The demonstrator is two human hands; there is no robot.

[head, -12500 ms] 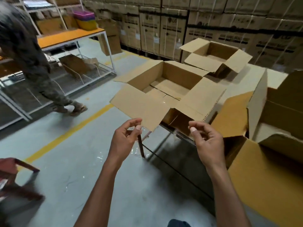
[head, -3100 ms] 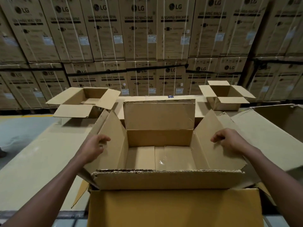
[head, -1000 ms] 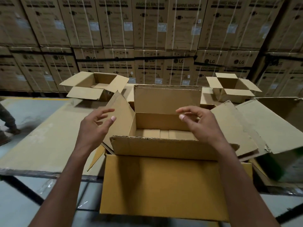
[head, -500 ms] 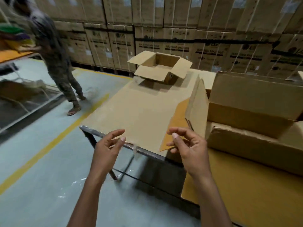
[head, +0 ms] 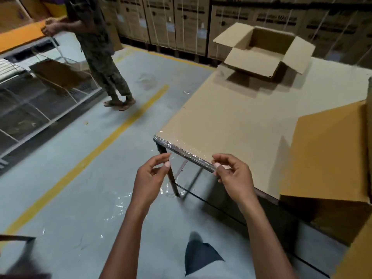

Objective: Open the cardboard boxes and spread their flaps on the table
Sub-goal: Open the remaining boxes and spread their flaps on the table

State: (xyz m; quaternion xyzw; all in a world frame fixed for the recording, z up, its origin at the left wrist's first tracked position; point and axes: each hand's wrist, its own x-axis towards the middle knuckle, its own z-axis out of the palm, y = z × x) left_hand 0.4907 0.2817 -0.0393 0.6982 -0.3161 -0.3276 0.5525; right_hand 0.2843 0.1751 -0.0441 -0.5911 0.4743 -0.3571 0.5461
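A cardboard box stands at the far end of the table with its four flaps spread outward. At the right edge lies the yellowish flap of a nearer box, hanging over the table's front edge. My left hand and my right hand hover side by side at the table's near left corner. The fingers of both are loosely curled, with nothing visible in them. Neither hand touches a box.
Another person stands on the grey floor to the left, beside a white wire rack and an orange-topped table. A yellow floor line runs diagonally. Stacked printed cartons form a wall behind the table.
My view has swung left and down, so the box I had in front of me is now at the right edge. Both hands have left its flaps and hang free at the table corner.
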